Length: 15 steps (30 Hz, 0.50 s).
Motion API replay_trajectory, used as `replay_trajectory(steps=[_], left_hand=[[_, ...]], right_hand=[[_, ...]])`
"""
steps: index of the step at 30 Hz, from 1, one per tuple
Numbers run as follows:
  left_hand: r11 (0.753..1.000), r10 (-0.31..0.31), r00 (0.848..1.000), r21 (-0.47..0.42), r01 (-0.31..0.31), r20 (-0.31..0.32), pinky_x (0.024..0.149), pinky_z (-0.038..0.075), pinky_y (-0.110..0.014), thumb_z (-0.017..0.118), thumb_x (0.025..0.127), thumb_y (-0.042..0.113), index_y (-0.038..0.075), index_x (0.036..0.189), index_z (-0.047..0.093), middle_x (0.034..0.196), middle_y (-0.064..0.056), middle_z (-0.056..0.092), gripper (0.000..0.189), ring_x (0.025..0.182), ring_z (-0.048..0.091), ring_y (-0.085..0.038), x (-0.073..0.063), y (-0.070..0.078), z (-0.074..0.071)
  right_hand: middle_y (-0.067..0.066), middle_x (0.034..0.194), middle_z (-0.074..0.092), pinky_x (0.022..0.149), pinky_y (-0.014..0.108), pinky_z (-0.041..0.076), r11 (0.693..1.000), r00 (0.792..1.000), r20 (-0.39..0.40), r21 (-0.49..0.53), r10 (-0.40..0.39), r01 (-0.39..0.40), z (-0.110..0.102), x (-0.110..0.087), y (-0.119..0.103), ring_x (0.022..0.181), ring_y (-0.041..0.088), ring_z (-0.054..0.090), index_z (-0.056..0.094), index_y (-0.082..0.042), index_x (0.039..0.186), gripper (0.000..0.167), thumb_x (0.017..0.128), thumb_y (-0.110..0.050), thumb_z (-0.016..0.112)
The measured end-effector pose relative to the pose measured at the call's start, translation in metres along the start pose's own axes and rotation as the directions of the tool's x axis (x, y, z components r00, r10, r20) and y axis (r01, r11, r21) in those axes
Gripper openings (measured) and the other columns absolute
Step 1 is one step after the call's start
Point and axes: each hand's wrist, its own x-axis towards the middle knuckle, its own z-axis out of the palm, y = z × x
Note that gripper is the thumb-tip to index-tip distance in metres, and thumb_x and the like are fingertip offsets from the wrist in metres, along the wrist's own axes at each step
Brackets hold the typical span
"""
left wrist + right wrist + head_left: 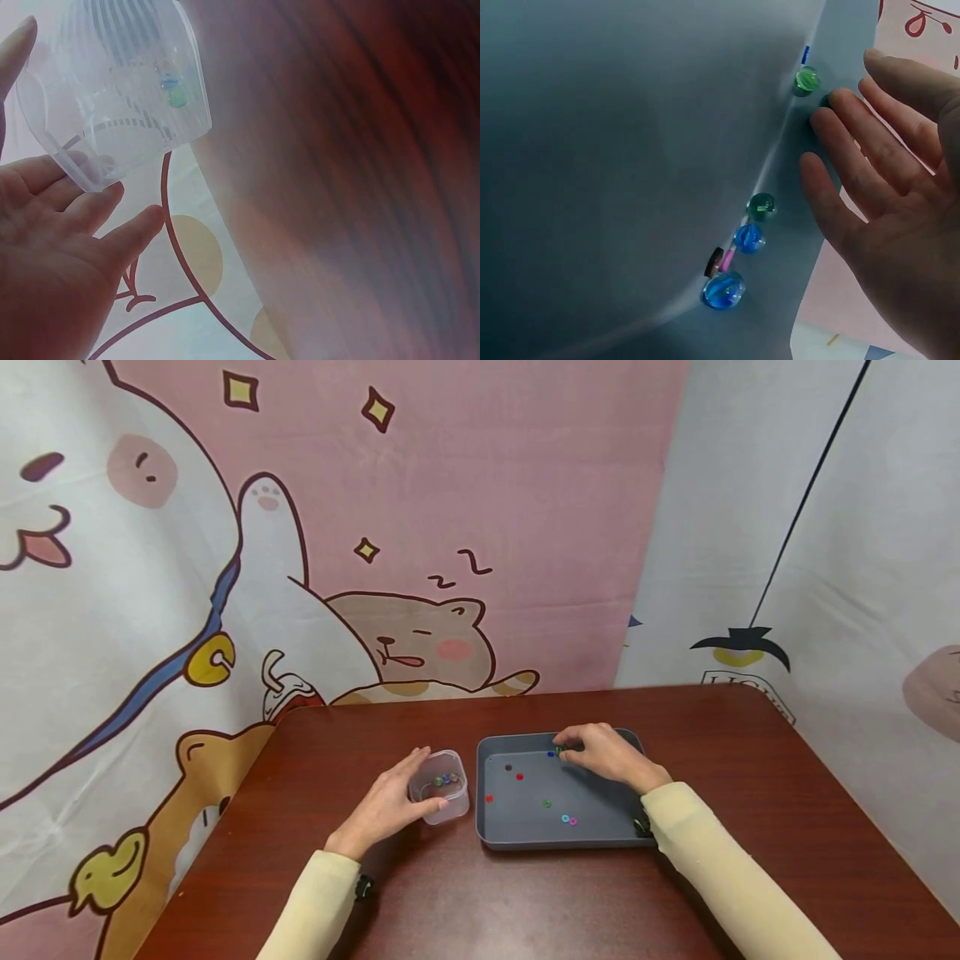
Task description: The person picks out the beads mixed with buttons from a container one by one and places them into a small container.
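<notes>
A clear plastic container [452, 812] stands on the table with several marbles inside, among them a green marble [177, 97]. My left hand [384, 800] holds it, thumb on one side and fingers on the other. Over the far side of a grey tray [525, 837], my right hand [604, 752] hangs with loosely bent fingers and nothing visible between them. Near its fingertips a light green marble [806, 79] lies by the tray wall. Farther along that wall are a dark green marble [761, 206], a blue marble [748, 238] and a larger blue marble [724, 291].
Small rings are scattered in the tray: a red ring [520, 777], a green ring [547, 804], a light blue ring [566, 818] and a pink ring [573, 821]. The brown table [465, 910] meets a cartoon-printed cloth [555, 527] behind.
</notes>
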Motion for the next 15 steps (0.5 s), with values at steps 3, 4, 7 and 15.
replay_trajectory(steps=[3,4,7,15], left_hand=[[1.000,0.000,1.000,0.002,0.000,-0.001,0.112,0.041,-0.057,0.082,0.085,0.053,0.008,0.159,0.040,0.162,-0.022,0.037,0.096,0.146,0.042,-0.039,0.0003,-0.0003,0.0001],[1.000,0.000,1.000,0.003,0.000,-0.001,0.112,0.041,-0.057,0.082,0.085,0.053,0.007,0.159,0.040,0.162,-0.022,0.037,0.096,0.146,0.042,-0.039,0.0005,-0.0002,0.0001],[1.000,0.001,1.000,0.004,-0.001,-0.003,0.112,0.041,-0.057,0.082,0.085,0.053,0.007,0.159,0.041,0.162,-0.022,0.038,0.096,0.145,0.043,-0.039,0.0008,0.0000,-0.0001],[1.000,-0.008,1.000,0.008,0.008,-0.002,0.111,0.042,-0.058,0.083,0.085,0.052,0.007,0.159,0.041,0.162,-0.023,0.038,0.096,0.144,0.044,-0.040,0.0005,0.0000,0.0002]], right_hand=[[0.011,0.123,0.072,0.094,0.049,0.056,1.000,1.000,0.006,0.005,0.004,-0.004,0.0016,0.0000,0.0008,0.117,0.030,0.066,0.073,-0.004,0.127,0.031,0.097,-0.013,0.073],[0.011,0.122,0.073,0.093,0.049,0.056,1.000,1.000,0.008,0.003,-0.002,0.002,0.0020,0.0000,0.0009,0.116,0.030,0.067,0.072,-0.004,0.126,0.030,0.097,-0.013,0.073],[0.010,0.121,0.073,0.093,0.048,0.056,1.000,1.000,0.012,0.002,0.004,-0.004,0.0035,0.0007,0.0015,0.114,0.029,0.067,0.073,-0.004,0.126,0.030,0.097,-0.012,0.074],[0.009,0.120,0.073,0.092,0.048,0.056,1.000,1.000,0.010,-0.022,-0.009,0.009,0.0074,0.0011,0.0017,0.112,0.029,0.069,0.074,-0.005,0.124,0.029,0.096,-0.010,0.075]])
